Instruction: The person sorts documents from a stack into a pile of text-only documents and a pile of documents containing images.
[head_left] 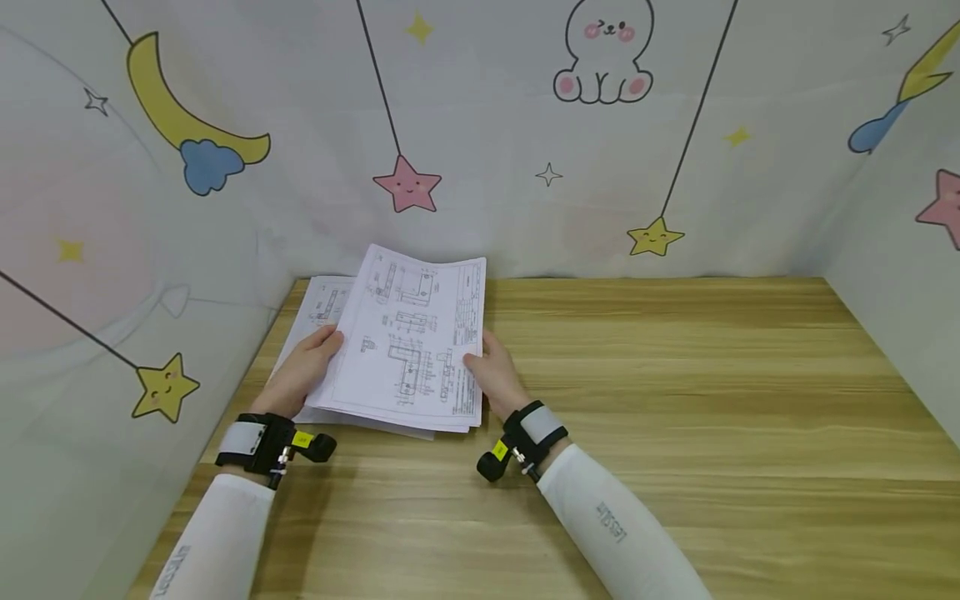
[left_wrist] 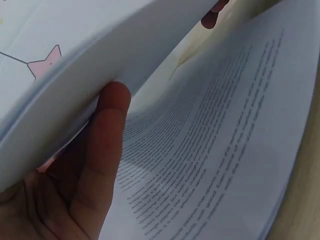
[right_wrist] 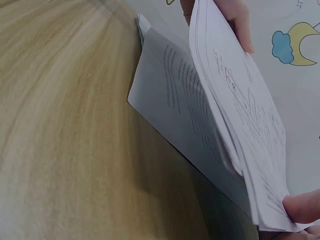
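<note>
A stack of printed sheets [head_left: 412, 333] with technical line drawings is held up, tilted, between both hands. My left hand [head_left: 303, 371] grips its left edge, thumb on top; in the left wrist view a finger [left_wrist: 107, 145] lies along the underside. My right hand [head_left: 498, 375] pinches the right edge, its thumb [right_wrist: 302, 206] on the printed face in the right wrist view. Beneath the raised stack are more papers [head_left: 315, 300], partly covered by it. A lower sheet [left_wrist: 200, 150] bears lines of text and bends upward in the left wrist view.
The wooden table [head_left: 675, 400] extends to the right and toward the front. Behind it hangs a pale cloth backdrop [head_left: 495, 100] with stars and a moon, continuing along both sides. Each wrist wears a black strap [head_left: 258, 446] with a small camera.
</note>
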